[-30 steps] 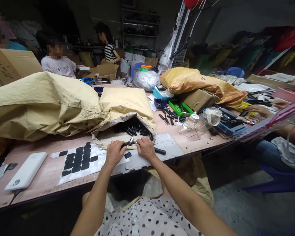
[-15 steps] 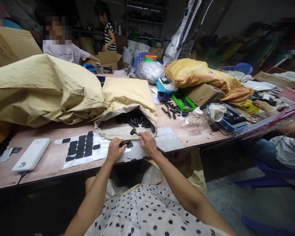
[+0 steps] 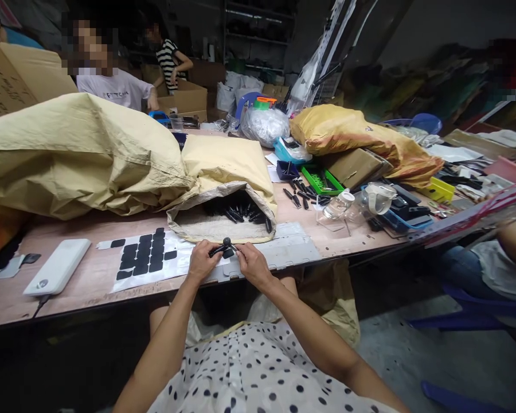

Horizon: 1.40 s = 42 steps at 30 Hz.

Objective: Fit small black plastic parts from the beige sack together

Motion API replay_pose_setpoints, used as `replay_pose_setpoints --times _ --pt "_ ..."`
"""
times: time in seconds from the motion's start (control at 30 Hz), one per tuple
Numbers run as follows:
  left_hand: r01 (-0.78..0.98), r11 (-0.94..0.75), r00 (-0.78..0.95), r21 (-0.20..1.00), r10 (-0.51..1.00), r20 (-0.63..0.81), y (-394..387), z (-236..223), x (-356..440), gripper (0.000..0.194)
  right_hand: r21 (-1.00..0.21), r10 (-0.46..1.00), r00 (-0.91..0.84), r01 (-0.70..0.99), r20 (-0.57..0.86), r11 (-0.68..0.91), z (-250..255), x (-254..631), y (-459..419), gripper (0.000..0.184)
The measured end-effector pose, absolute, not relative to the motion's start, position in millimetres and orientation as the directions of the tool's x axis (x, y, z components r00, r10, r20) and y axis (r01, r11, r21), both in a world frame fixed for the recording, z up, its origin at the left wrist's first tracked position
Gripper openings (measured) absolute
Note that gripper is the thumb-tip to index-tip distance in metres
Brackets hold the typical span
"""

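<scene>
We pinch a small black part between left hand and right hand; fumbled, it could drop at six o'clock off the table edge.

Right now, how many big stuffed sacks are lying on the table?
3: a huge tan sack far left, a smaller open sack beyond the hands, and a yellow sack to the right. More may be hidden.

Small black part mostly grip-hidden
</scene>
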<state>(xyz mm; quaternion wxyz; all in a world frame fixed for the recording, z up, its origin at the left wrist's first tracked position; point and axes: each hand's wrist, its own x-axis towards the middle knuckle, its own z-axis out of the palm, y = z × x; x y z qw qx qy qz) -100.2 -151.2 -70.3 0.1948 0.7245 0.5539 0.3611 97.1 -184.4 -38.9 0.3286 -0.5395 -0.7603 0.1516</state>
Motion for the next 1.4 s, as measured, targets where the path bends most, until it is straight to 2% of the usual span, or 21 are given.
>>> replay_pose_setpoints --times 0.17,0.33,0.47,0.57,0.77,0.97,1.07,1.17,1.23,1.3,1.4 --pt "0.657 -0.294 0.125 0.694 0.951 0.284 -151 -69 -99 0.012 -0.575 0.907 -0.224 0.712 0.357 0.402 -32 90 -188 0.032" --pt "0.665 -0.264 0.113 0.699 0.960 0.255 -151 -67 -98 0.010 -0.519 0.928 -0.256 0.772 0.272 0.366 -36 83 -190 0.028" --pt "0.673 -0.263 0.115 0.692 0.961 0.253 -151 -66 -97 0.012 -0.497 0.923 -0.235 0.788 0.304 0.364 -38 87 -179 0.029" --pt "0.687 -0.261 0.104 0.678 0.959 0.264 -152 -66 -96 0.012 -0.417 0.923 -0.211 0.844 0.321 0.337 -37 96 -163 0.030" --pt "0.719 -0.266 0.104 0.642 0.955 0.279 -153 -63 -94 0.008 -0.155 0.926 -0.258 0.939 0.277 0.307 -44 113 -141 0.023" --pt "0.715 -0.293 0.136 0.635 0.949 0.285 -155 -57 -97 0.005 -0.107 0.901 -0.284 0.937 0.328 0.334 -53 114 -141 0.022" --pt "0.645 -0.329 0.188 0.690 0.943 0.274 -176 -49 -93 0.010 -0.100 0.897 -0.285 0.937 0.339 0.336 -53 113 -141 0.020" --pt "0.525 -0.333 0.327 0.783 0.929 0.175 -213 -46 -82 0.018 -0.096 0.894 -0.283 0.938 0.348 0.334 -53 112 -141 0.020" --pt "0.520 -0.284 0.430 0.805 0.902 0.041 -237 -50 -73 0.020 -0.098 0.894 -0.280 0.938 0.350 0.332 -54 112 -141 0.019" --pt "0.607 -0.205 0.460 0.768 0.878 -0.129 -253 -59 -65 0.020 -0.101 0.895 -0.277 0.939 0.350 0.330 -55 112 -142 0.020" --pt "0.785 -0.071 0.364 0.616 0.857 -0.364 -261 -78 -60 0.023 -0.102 0.899 -0.273 0.940 0.343 0.324 -54 112 -141 0.020"
